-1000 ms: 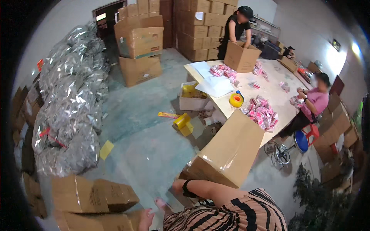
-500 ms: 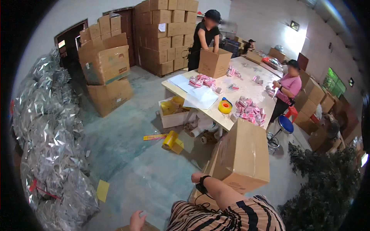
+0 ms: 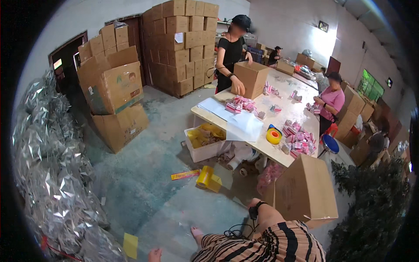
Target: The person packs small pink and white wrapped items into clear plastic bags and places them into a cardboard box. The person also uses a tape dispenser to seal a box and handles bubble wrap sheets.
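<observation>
At the near end of the table (image 3: pixel 301 111), to the person's right, a big brown carton (image 3: pixel 321 187) sits with its long axis running from the table edge back toward the person, any printing on its shaded left side too faint to read. The right hand (image 3: pixel 253 202), a dark band (image 3: pixel 253 212) at its wrist, reaches forward just left of the carton, its finger opening and any hold impossible to tell; the left hand (image 3: pixel 155 254) hangs low over the floor (image 3: pixel 148 187), cut by the lower edge, its grip equally unclear.
</observation>
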The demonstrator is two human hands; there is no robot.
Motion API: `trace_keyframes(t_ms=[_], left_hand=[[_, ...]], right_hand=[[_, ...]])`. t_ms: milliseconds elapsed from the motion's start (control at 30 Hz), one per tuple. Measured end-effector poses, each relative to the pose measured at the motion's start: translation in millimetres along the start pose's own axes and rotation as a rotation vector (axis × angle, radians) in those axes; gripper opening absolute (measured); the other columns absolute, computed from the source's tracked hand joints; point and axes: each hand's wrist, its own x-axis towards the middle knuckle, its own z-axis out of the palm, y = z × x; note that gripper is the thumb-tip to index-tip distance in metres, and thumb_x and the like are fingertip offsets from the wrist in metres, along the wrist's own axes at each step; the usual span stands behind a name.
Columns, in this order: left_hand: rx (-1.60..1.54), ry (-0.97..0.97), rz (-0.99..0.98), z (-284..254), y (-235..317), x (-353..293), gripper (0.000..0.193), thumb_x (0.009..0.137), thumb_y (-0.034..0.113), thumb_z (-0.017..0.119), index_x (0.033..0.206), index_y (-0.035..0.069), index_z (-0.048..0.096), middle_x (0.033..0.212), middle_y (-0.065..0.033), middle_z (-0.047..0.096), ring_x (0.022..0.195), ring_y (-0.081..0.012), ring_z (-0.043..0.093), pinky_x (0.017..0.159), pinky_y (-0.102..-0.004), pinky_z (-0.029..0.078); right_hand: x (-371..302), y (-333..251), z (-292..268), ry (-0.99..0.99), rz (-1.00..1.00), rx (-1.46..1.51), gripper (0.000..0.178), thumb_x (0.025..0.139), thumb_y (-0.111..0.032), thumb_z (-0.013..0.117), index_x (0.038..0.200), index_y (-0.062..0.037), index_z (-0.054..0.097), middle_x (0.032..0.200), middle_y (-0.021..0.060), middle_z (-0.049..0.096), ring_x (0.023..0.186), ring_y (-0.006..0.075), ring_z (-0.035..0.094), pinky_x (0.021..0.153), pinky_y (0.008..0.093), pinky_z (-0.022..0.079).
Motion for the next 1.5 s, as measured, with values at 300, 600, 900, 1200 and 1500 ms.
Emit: trace_keyframes(t_ms=[300, 600, 900, 1200, 1500], left_hand=[[-0.171, -0.015, -0.154, -81.7, 4.8, 125.0, 0.038, 0.082, 0.034, 0.058, 0.105, 0.004, 0.055, 0.096, -0.0139, 0.058, 0.088, -0.0267, 0.054, 0.078, -0.0359, 0.042], [-0.17, -0.14, -0.139, -148.3, 9.3, 277.7, 0.034, 0.082, 0.034, 0.057, 0.1, 0.005, 0.054, 0.092, -0.0124, 0.057, 0.083, -0.0254, 0.053, 0.073, -0.0351, 0.041], [-0.096, -0.197, -0.067, -250.8, 32.8, 436.2, 0.031, 0.083, 0.034, 0.056, 0.096, 0.006, 0.053, 0.087, -0.0109, 0.055, 0.078, -0.0242, 0.051, 0.068, -0.0344, 0.04], [-0.015, -0.347, -0.005, -283.6, 81.1, 581.2, 0.028, 0.083, 0.034, 0.055, 0.091, 0.007, 0.052, 0.082, -0.0094, 0.054, 0.073, -0.023, 0.05, 0.063, -0.0337, 0.039], [0.006, -0.44, -0.02, -287.5, 171.4, 714.3, 0.026, 0.084, 0.034, 0.053, 0.087, 0.008, 0.051, 0.078, -0.0079, 0.052, 0.068, -0.0217, 0.048, 0.059, -0.0329, 0.038]], right_hand=[[25.2, -138.3, -118.2, 0.041, -0.051, -0.173, 0.021, 0.08, -0.02, 0.049, 0.088, -0.0112, 0.068, 0.089, 0.0107, 0.064, 0.085, 0.0252, 0.061, 0.071, 0.0375, 0.048], [19.3, -282.8, -198.2, 0.211, -0.047, 0.389, 0.028, 0.075, -0.025, 0.054, 0.088, -0.0029, 0.066, 0.092, 0.0168, 0.064, 0.081, 0.0306, 0.062, 0.07, 0.0383, 0.049], [135.3, -307.0, -92.9, 0.077, 0.248, 0.429, 0.022, 0.075, -0.023, 0.063, 0.092, -0.0108, 0.069, 0.088, 0.0049, 0.068, 0.082, 0.022, 0.063, 0.073, 0.035, 0.049], [129.1, -338.0, -135.5, 0.099, 0.382, 0.621, 0.027, 0.065, -0.024, 0.069, 0.088, -0.0085, 0.07, 0.083, 0.0117, 0.067, 0.077, 0.0251, 0.063, 0.07, 0.0348, 0.05], [218.5, -364.8, -161.4, 0.144, 0.494, 0.68, 0.031, 0.067, -0.027, 0.066, 0.089, -0.0053, 0.068, 0.09, 0.0133, 0.066, 0.083, 0.0287, 0.063, 0.073, 0.0368, 0.05]])
